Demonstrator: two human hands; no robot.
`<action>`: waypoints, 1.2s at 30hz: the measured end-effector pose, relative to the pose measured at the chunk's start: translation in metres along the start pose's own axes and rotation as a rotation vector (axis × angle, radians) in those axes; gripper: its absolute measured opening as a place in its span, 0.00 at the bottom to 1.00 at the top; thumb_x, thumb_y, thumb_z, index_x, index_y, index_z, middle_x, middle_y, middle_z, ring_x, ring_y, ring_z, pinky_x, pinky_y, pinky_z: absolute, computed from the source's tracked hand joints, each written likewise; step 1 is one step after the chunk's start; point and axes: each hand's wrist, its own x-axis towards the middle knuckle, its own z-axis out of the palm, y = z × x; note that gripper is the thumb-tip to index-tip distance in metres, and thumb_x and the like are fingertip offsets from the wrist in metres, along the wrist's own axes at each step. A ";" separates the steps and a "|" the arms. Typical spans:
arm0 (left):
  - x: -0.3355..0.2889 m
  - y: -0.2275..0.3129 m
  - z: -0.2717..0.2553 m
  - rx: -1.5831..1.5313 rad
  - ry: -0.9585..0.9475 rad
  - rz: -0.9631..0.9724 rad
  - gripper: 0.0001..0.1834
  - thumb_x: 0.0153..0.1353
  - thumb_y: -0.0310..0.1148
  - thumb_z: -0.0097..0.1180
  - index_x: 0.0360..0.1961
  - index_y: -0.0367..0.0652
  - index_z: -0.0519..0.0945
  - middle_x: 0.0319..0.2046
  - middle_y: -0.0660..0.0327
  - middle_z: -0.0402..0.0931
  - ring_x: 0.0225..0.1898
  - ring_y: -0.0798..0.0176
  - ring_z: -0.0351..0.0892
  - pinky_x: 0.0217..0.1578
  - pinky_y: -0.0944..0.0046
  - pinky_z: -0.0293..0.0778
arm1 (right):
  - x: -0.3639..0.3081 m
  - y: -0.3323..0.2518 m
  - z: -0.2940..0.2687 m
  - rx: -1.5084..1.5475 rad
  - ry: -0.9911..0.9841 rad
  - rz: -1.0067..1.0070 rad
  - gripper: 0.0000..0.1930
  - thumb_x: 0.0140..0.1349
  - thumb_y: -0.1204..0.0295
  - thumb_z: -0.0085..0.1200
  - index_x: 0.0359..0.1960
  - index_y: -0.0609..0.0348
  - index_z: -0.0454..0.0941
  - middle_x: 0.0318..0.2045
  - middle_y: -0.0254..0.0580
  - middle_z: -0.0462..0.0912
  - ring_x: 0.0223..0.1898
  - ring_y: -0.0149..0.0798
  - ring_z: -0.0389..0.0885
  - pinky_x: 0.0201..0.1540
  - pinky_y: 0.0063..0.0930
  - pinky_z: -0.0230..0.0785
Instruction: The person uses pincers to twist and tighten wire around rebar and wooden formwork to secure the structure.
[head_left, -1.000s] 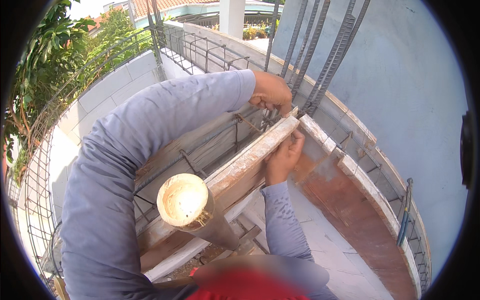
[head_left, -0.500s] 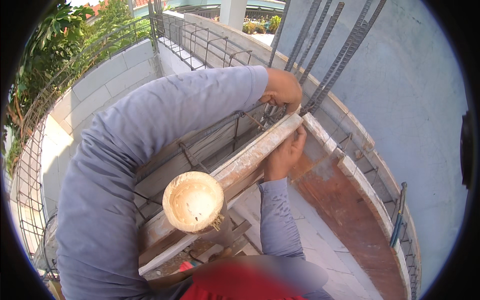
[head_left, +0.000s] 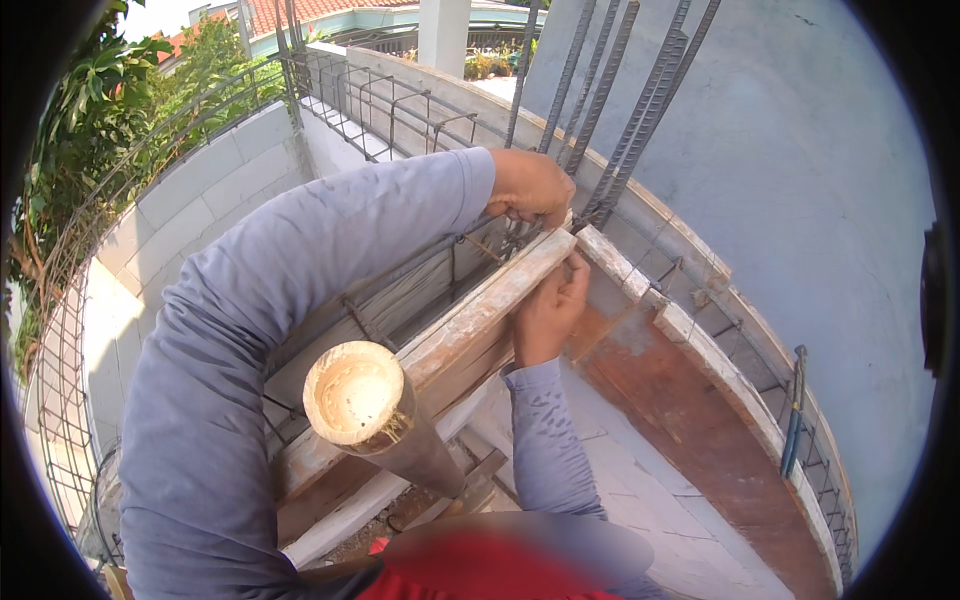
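Note:
A whitish, weathered formwork plank (head_left: 488, 318) slants up to a corner, where its end meets a second board edge (head_left: 615, 265). My left hand (head_left: 537, 185) reaches over the far side of that corner, fingers curled down beside the steel bars; what they pinch is hidden. On the near side, my right hand (head_left: 548, 312) is closed against the plank's face, its fingertips at the gap between the boards. Whether a thin piece lies in them cannot be made out. Tall ribbed rebars (head_left: 602, 95) rise just beyond both hands.
A hollow-topped bamboo pole (head_left: 425, 450) stands upright near my left forearm. Rebar cages (head_left: 400, 105) run along the block walls (head_left: 215, 190). A brown plywood panel (head_left: 690, 410) lines the right side, with a blue-grey wall (head_left: 800, 200) beyond. A bar (head_left: 795, 410) sticks up at far right.
The view has shifted, so the corner, hands and rebars appear farther left and more of the bamboo pole's side shows. Both hands stay at the same corner in nearly the same pose.

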 end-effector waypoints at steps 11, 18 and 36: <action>-0.017 0.004 0.008 0.198 0.187 0.056 0.04 0.50 0.25 0.65 0.25 0.39 0.80 0.25 0.65 0.78 0.29 0.70 0.73 0.32 0.65 0.70 | 0.007 -0.002 -0.028 -0.076 -0.128 0.151 0.08 0.79 0.68 0.46 0.53 0.56 0.73 0.25 0.34 0.80 0.19 0.25 0.76 0.17 0.23 0.67; -0.024 -0.008 0.018 0.397 0.251 0.291 0.05 0.56 0.26 0.62 0.30 0.36 0.80 0.28 0.66 0.78 0.34 0.72 0.75 0.39 0.67 0.71 | 0.020 -0.043 -0.045 -0.986 -0.306 -0.189 0.12 0.72 0.69 0.48 0.54 0.54 0.73 0.29 0.59 0.85 0.29 0.67 0.83 0.33 0.62 0.71; -0.055 0.011 0.048 0.642 0.403 0.204 0.29 0.41 0.41 0.74 0.44 0.36 0.82 0.34 0.53 0.77 0.33 0.56 0.76 0.36 0.59 0.72 | 0.004 0.002 -0.059 -0.618 -0.248 -0.369 0.11 0.64 0.78 0.51 0.47 0.54 0.77 0.28 0.58 0.81 0.31 0.63 0.82 0.34 0.54 0.72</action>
